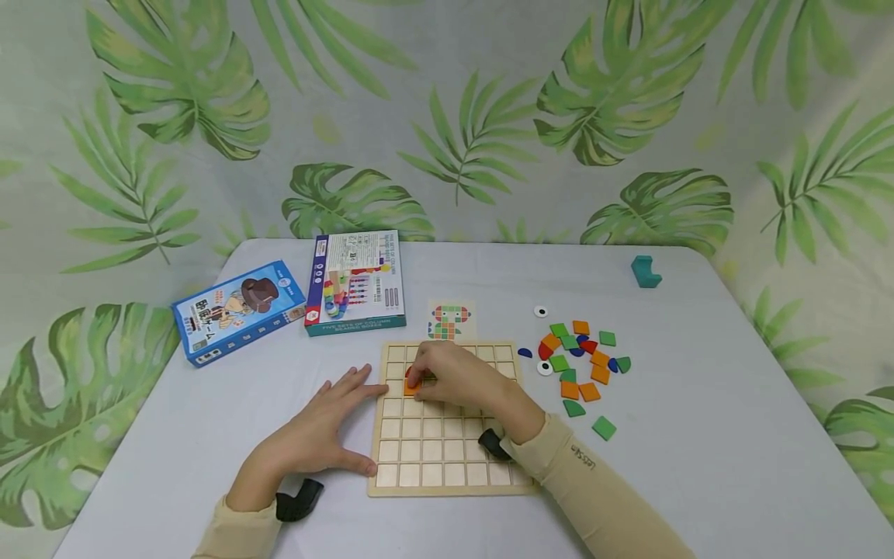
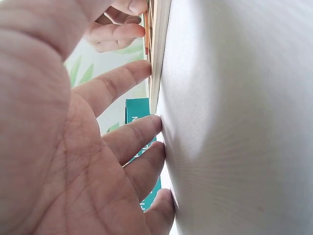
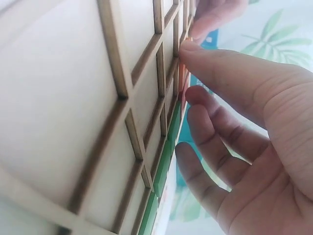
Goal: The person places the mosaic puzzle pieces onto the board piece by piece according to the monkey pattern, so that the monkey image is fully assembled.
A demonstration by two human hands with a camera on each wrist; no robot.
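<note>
A wooden grid board (image 1: pixel 410 450) lies flat on the table. My left hand (image 1: pixel 317 435) is spread at its left side, thumb and index fingertip touching the edge. My right hand (image 1: pixel 457 378) is over the upper left cells, with thumb and index finger at an orange square tile (image 1: pixel 410 390). A red piece (image 1: pixel 408 373) shows just above that tile, partly covered by the fingers. In the right wrist view, green tiles (image 3: pixel 164 164) sit in cells along the board's far part. My right hand hides some of these in the head view.
Loose orange, green, red and blue pieces (image 1: pixel 569 390) and two eye discs (image 1: pixel 545 368) lie right of the board. A pattern card (image 1: pixel 452 321) is behind it. A blue box (image 1: pixel 240 310) and a bead-game box (image 1: pixel 356 283) stand back left; a teal block (image 1: pixel 646 272) back right.
</note>
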